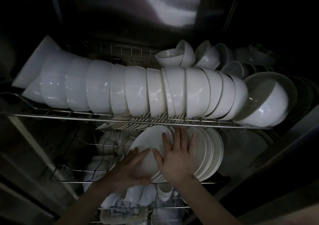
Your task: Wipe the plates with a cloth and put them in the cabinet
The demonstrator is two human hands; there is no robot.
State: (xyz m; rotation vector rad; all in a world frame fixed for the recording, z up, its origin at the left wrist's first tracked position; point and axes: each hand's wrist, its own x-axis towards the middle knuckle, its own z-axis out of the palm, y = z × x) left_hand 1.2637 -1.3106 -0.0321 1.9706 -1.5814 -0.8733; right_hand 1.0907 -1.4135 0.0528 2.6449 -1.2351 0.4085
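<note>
A row of white plates (209, 154) stands on edge in the middle wire rack (77, 177) of the dark cabinet. The frontmost plate (148, 141) leans towards me. My right hand (177, 157) lies flat on its face with fingers spread. My left hand (133, 167) grips that plate's lower left edge, thumb on the front. No cloth shows in either hand.
The upper wire rack (51, 115) holds a long nested row of white bowls (138, 90), with smaller bowls (177, 55) behind. A lower rack (143, 207) carries more white dishes. Cabinet walls close in left and right.
</note>
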